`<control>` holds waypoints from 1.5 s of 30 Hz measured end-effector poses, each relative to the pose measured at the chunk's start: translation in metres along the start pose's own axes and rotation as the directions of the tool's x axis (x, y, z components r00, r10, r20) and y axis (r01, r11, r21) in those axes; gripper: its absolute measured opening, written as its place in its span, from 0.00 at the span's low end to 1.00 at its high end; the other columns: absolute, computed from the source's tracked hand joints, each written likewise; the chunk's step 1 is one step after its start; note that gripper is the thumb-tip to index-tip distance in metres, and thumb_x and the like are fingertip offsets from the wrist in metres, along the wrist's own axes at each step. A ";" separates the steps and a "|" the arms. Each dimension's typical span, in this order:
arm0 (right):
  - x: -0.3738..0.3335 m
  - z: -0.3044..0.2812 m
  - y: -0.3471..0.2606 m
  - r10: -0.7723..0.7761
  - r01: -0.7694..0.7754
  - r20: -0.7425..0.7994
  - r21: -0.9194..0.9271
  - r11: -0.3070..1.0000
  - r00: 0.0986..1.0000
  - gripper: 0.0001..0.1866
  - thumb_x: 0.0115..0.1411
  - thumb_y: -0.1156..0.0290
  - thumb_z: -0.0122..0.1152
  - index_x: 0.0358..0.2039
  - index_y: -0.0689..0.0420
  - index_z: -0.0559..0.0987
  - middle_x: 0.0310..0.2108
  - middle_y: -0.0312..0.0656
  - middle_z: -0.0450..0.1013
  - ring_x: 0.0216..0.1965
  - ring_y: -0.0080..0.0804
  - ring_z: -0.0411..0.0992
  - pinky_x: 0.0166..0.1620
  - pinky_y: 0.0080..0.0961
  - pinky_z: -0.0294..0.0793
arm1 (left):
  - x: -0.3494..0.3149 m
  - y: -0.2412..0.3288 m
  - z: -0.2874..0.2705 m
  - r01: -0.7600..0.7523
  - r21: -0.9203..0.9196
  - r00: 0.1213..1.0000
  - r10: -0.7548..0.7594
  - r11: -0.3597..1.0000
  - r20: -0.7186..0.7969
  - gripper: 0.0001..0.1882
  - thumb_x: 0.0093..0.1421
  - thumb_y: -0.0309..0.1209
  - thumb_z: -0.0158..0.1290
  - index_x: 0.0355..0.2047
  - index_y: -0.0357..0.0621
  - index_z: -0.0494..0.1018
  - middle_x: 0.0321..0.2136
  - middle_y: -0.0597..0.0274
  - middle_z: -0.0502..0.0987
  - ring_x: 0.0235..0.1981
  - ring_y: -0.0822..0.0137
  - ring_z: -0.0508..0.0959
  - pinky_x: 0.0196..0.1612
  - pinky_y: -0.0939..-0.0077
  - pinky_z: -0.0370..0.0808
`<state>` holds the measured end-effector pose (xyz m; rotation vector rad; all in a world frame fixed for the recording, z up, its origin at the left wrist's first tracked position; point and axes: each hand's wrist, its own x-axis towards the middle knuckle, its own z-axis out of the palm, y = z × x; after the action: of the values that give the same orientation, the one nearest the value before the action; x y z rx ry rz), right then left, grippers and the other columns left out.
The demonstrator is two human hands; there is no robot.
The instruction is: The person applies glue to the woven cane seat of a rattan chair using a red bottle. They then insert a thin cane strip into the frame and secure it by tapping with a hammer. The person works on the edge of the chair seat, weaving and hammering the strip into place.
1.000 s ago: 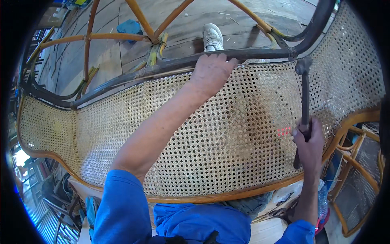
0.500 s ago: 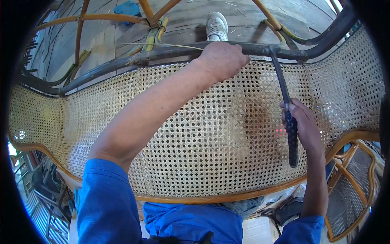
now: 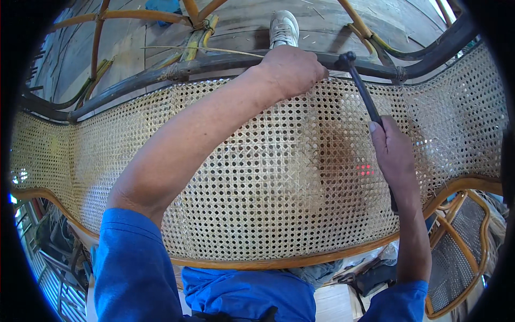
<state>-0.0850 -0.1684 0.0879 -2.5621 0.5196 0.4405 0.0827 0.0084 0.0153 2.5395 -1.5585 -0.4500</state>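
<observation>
A woven cane panel [image 3: 252, 182] spreads in front of me, joined along its far side to a dark rattan pole [image 3: 129, 88]. My left hand [image 3: 294, 71] rests closed at that pole, knuckles up. From beneath it a thin cane strip [image 3: 204, 49] sticks out to the left; its held end is hidden under my fingers. My right hand [image 3: 394, 147] is wrapped around the handle of a hammer [image 3: 366, 96]. The hammer's dark head lies over the pole, just right of my left fingertips.
Bent rattan legs [image 3: 96, 48] rise beyond the pole. A white shoe [image 3: 284, 29] stands on the plank floor [image 3: 241, 27], where cane scraps and a blue object [image 3: 163, 6] lie. A light brown rattan rim [image 3: 279, 263] edges the panel near me. Another cane-work piece [image 3: 466, 231] is at lower right.
The hammer head has shifted left and slightly farther from me, turning to show its round face. My right hand has moved up with the handle. My left hand stays by the pole.
</observation>
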 end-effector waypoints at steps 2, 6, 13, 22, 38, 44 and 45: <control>0.001 0.000 -0.003 0.015 -0.014 0.025 -0.039 0.999 1.000 0.17 0.65 0.59 0.47 0.31 0.62 0.69 0.17 0.53 0.67 0.19 0.48 0.69 0.25 0.41 0.65 | 0.000 0.002 -0.003 0.042 -0.035 0.998 -0.040 0.999 0.055 0.11 0.56 0.28 0.47 0.37 0.53 0.77 0.34 0.60 0.78 0.39 0.58 0.79 0.38 0.63 0.78; 0.007 0.005 -0.004 0.076 -0.072 0.056 -0.074 0.995 0.996 0.17 0.65 0.59 0.46 0.31 0.62 0.69 0.18 0.54 0.68 0.20 0.52 0.70 0.26 0.44 0.65 | -0.001 0.005 -0.008 0.028 -0.034 0.998 -0.026 0.999 0.049 0.11 0.56 0.28 0.48 0.37 0.53 0.77 0.33 0.60 0.79 0.39 0.58 0.80 0.38 0.63 0.78; 0.001 0.009 -0.005 0.038 -0.037 -0.009 0.042 0.998 0.999 0.17 0.66 0.59 0.46 0.32 0.63 0.69 0.17 0.52 0.68 0.18 0.46 0.69 0.23 0.39 0.65 | -0.002 0.006 -0.009 0.053 -0.027 0.997 -0.051 0.998 0.064 0.12 0.56 0.28 0.48 0.37 0.55 0.77 0.32 0.61 0.79 0.38 0.58 0.80 0.38 0.63 0.78; -0.003 0.002 -0.004 0.115 -0.100 -0.063 0.207 0.973 0.991 0.16 0.66 0.60 0.47 0.32 0.62 0.70 0.16 0.43 0.65 0.17 0.26 0.63 0.23 0.30 0.63 | 0.000 0.007 0.002 0.025 0.056 0.995 -0.020 0.998 -0.098 0.11 0.57 0.29 0.47 0.37 0.50 0.78 0.43 0.57 0.74 0.51 0.54 0.72 0.50 0.54 0.69; -0.057 0.001 0.044 0.309 -0.287 0.025 0.448 0.847 0.951 0.15 0.65 0.60 0.49 0.32 0.61 0.73 0.17 0.34 0.64 0.19 0.20 0.61 0.23 0.23 0.62 | 0.029 0.033 0.032 0.107 -0.035 0.949 -0.113 0.994 -0.294 0.09 0.56 0.33 0.50 0.36 0.50 0.77 0.60 0.57 0.61 0.63 0.47 0.55 0.62 0.47 0.51; -0.062 0.008 0.052 0.324 -0.300 0.024 0.449 0.842 0.946 0.17 0.65 0.59 0.49 0.34 0.62 0.73 0.18 0.37 0.65 0.21 0.22 0.62 0.26 0.25 0.64 | 0.035 0.036 0.033 0.009 0.158 0.907 0.059 0.987 -0.418 0.06 0.53 0.31 0.52 0.29 0.46 0.77 0.56 0.60 0.65 0.62 0.52 0.58 0.61 0.51 0.54; -0.062 0.008 0.052 0.330 -0.309 0.033 0.448 0.839 0.943 0.17 0.65 0.59 0.49 0.34 0.62 0.73 0.19 0.38 0.65 0.22 0.23 0.62 0.26 0.25 0.64 | 0.036 0.036 0.033 -0.008 0.149 0.905 0.071 0.989 -0.420 0.06 0.52 0.30 0.52 0.28 0.46 0.77 0.56 0.60 0.65 0.61 0.52 0.58 0.61 0.51 0.54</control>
<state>-0.1634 -0.1896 0.0847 -2.0453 0.9563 0.3255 0.0570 -0.0391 -0.0128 2.4736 -1.5115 0.2232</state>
